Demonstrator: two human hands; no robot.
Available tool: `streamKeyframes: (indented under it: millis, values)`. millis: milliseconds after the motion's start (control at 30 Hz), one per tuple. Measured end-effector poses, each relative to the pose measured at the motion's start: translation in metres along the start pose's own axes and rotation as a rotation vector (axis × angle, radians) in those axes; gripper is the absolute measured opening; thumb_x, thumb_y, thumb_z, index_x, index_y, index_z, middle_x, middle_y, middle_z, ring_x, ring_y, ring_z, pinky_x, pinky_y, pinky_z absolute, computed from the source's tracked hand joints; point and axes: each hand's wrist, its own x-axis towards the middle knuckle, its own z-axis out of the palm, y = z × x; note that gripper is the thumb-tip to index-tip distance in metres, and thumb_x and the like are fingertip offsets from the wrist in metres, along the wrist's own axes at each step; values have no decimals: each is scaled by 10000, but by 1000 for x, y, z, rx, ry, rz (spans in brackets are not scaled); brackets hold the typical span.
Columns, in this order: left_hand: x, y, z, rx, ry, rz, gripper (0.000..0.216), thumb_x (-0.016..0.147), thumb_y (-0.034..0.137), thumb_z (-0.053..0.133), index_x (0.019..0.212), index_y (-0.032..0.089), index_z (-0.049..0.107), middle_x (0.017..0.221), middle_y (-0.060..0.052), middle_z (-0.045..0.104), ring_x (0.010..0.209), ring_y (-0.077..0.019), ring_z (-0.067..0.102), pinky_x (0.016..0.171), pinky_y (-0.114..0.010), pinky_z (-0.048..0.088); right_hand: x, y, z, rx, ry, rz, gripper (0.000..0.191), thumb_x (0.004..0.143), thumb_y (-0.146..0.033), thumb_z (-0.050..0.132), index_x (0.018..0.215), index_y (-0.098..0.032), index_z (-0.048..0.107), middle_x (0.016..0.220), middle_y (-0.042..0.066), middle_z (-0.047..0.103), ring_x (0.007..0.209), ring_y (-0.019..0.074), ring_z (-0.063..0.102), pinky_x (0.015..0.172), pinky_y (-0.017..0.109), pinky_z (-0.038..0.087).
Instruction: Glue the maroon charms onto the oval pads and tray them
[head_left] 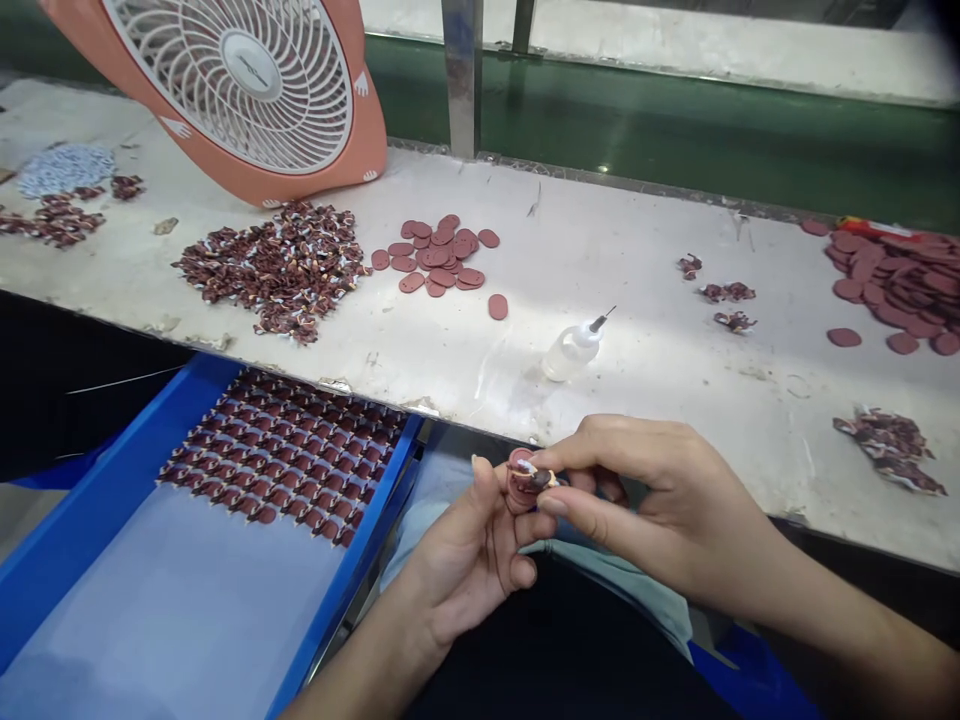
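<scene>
Head view: both hands are together just below the front edge of the tabletop (pixel 637 250), near its middle, over the lap.
Left hand (pixel 480 555): curled closed, with thumb and fingertips gripping a reddish oval piece (pixel 516 490).
Right hand (pixel 660 500): thumb and forefinger are pinched tight on a small dark trim piece (pixel 541 479), which touches the oval piece.
Glue bottle (pixel 574 348): lies on its side on the tabletop near the front edge, just beyond the hands, with its needle tip pointing up and to the right.
Blue tray (pixel 97 480): sits below the front edge, left of the hands, and holds finished pieces (pixel 289 455) in neat rows at its far end.
Loose ovals (pixel 442 255): a small heap at mid-tabletop, left of the bottle.
Dark trim heap (pixel 277 265): just left of the loose ovals, in front of the fan (pixel 247 90).
Larger oval heap (pixel 892 285): at the right end of the tabletop, towards the back edge.
Trim scraps (pixel 889 448): near the front edge at the right.
Green belt (pixel 675 130): runs behind the back edge.
</scene>
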Motion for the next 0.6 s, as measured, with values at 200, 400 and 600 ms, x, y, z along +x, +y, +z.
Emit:
streamKeyframes:
  millis: [200, 400, 600]
  values:
    - [-2, -2, 1, 308, 255, 527, 345, 672, 362, 855, 941, 210, 702, 810, 27, 630, 598, -54, 550, 443, -126, 467, -1, 11, 26, -441, 325, -285, 166, 879, -92, 670, 1045, -102, 667, 739, 22, 630, 658, 107, 558, 609, 226, 478]
    - [-6, 0, 5, 384, 280, 715, 202, 711, 243, 829, 817, 199, 664, 725, 54, 580, 543, -30, 460, 508, -131, 429, 9, 18, 53, -578, 368, -489, 271, 849, -46, 688, 1114, -70, 634, 704, 44, 641, 611, 150, 515, 547, 278, 429]
    - [-15, 6, -2, 367, 452, 733, 177, 780, 308, 745, 829, 194, 620, 762, 33, 570, 550, -55, 473, 492, -167, 431, 14, 7, 67, -645, 185, -515, 354, 845, -61, 695, 1186, -60, 601, 761, 61, 686, 611, 168, 564, 583, 319, 435]
